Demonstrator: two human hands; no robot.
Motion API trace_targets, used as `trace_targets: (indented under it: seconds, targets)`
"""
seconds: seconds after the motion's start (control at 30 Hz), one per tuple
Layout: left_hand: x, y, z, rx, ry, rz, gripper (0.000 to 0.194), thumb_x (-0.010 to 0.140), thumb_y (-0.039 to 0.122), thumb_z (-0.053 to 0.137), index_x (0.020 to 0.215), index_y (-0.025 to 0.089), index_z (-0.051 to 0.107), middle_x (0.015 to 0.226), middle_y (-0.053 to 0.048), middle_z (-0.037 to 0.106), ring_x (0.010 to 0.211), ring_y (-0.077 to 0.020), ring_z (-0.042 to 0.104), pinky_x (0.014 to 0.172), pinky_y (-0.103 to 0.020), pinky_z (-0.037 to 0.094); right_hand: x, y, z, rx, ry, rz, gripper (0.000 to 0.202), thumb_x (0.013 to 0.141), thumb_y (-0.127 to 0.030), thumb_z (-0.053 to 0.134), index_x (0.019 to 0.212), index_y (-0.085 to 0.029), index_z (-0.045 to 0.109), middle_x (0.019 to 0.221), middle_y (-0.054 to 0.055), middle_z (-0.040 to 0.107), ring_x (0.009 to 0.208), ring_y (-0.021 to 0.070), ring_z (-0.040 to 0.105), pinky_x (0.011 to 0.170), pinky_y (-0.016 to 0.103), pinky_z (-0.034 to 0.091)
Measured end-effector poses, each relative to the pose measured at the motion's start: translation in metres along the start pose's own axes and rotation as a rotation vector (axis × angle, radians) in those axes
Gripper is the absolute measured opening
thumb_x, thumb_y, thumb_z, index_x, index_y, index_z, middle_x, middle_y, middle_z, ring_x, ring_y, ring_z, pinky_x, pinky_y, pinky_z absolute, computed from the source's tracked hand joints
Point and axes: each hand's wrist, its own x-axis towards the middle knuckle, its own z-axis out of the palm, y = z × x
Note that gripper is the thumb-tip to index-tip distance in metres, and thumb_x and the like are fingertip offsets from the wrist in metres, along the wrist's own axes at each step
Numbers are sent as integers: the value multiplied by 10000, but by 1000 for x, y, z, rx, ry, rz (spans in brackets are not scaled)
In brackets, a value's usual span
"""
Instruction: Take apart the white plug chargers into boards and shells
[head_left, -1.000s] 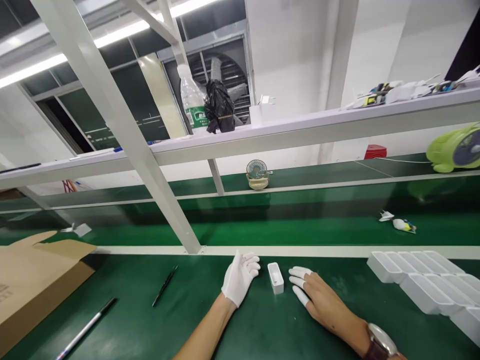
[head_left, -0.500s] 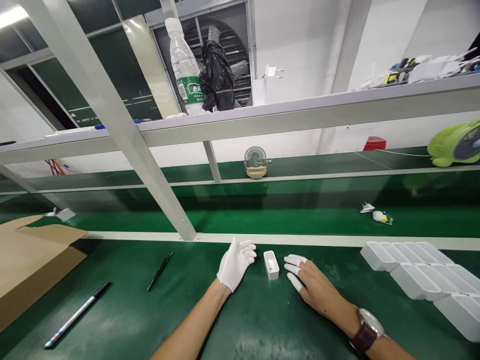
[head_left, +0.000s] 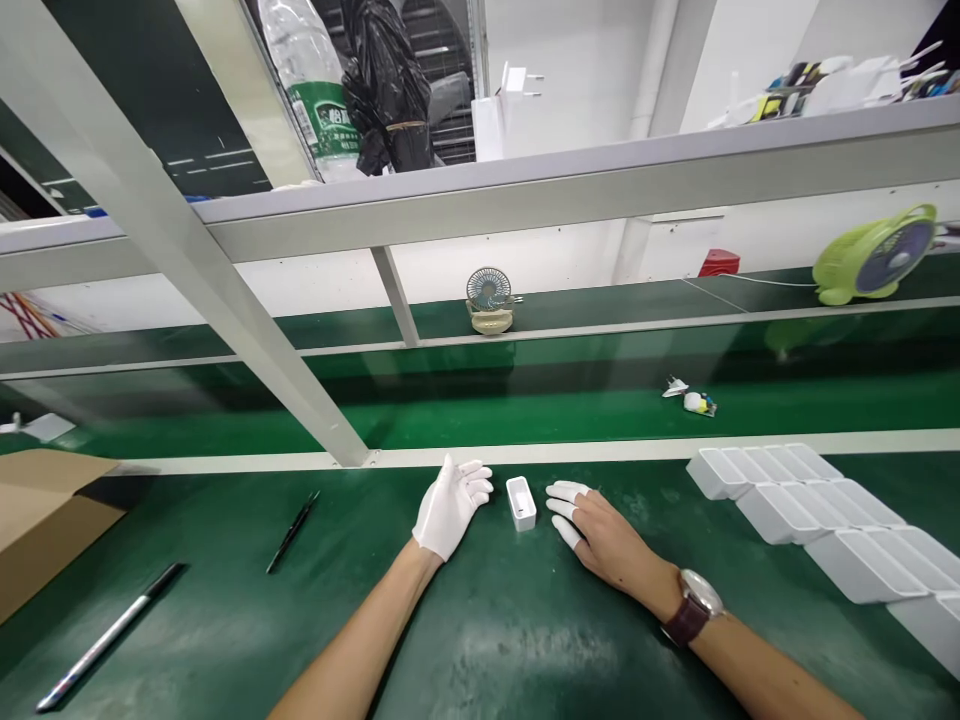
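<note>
Between my two hands, a small white open-topped plastic housing (head_left: 521, 504) stands on the green bench. Its inside is partly visible, with a small dark spot in it. My left hand (head_left: 453, 507), in a white glove, rests just left of the housing with its palm turned up and fingers loosely spread, holding nothing. To the right, my right hand (head_left: 596, 535) lies palm down on the bench, white finger cots on several fingers, which are apart. Neither hand touches the housing.
Rows of white plastic bins (head_left: 832, 510) stand at the right. On the left lie a black pen (head_left: 293, 532), a silver marker (head_left: 112, 637) and a cardboard box (head_left: 52, 520). Behind are a conveyor (head_left: 480, 417) carrying a small part (head_left: 699, 403), a slanted post (head_left: 225, 290) and an overhead shelf (head_left: 525, 197).
The view has shifted, so everything sits lower or further left in differing amounts. My hands and the white housing keep about the same places relative to one another.
</note>
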Motion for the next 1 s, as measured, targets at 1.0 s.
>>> trace_targets:
  seconds: [1.0]
  targets:
    - [0, -14, 0, -46, -128, -71, 526, 1000, 535, 414, 932, 73, 658, 798, -133, 685, 661, -168, 644, 579, -243, 466, -13, 7, -9, -25, -97, -3, 337, 995, -292, 514, 1302, -181, 597, 1320, 139, 628, 1262, 296, 561, 1059, 518, 475]
